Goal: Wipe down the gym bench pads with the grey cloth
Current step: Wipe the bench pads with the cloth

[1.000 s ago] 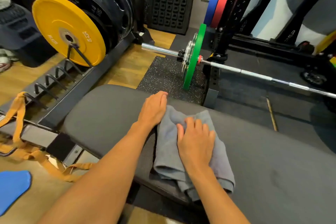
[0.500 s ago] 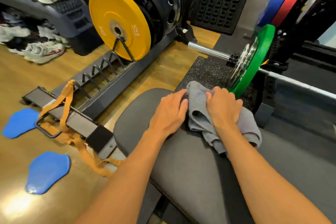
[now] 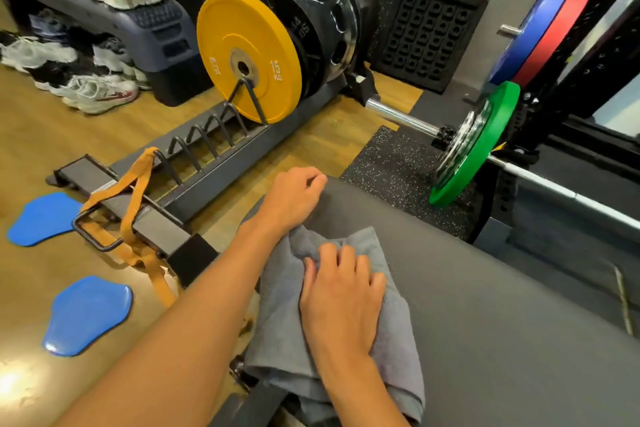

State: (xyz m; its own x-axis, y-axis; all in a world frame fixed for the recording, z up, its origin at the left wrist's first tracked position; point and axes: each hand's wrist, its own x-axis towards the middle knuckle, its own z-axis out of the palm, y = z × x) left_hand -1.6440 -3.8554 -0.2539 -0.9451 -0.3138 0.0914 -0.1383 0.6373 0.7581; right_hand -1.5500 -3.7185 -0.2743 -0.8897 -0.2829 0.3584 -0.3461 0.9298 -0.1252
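**A:** Your right hand [image 3: 343, 302] lay palm down on the grey cloth [image 3: 280, 291], with the fingers spread a little and lightly bent, pressing the cloth onto the bench pad [image 3: 485, 288].

**B:** And you had that cloth rumpled at the pad's near left part. Its lower folds hung over the near edge, below your wrist.

**A:** Your left hand [image 3: 294, 198] sat at the pad's rounded end, just beyond the cloth. The knuckles were up and the fingers curled. It was blurred, so I couldn't tell whether you hooked the rim or only rested there.

**B:** The cloth's top corner touched your left wrist.

**A:** To your left, on the wooden floor, a yellow plate [image 3: 247, 59] stood in the plate rack [image 3: 207, 163], with an orange strap [image 3: 133, 198] draped over the rack's near end. Two blue pads [image 3: 88, 315] lay beside it.

**B:** Past the bench end you had a green plate [image 3: 474, 146] on a barbell [image 3: 401, 116], above a speckled mat [image 3: 391, 163].
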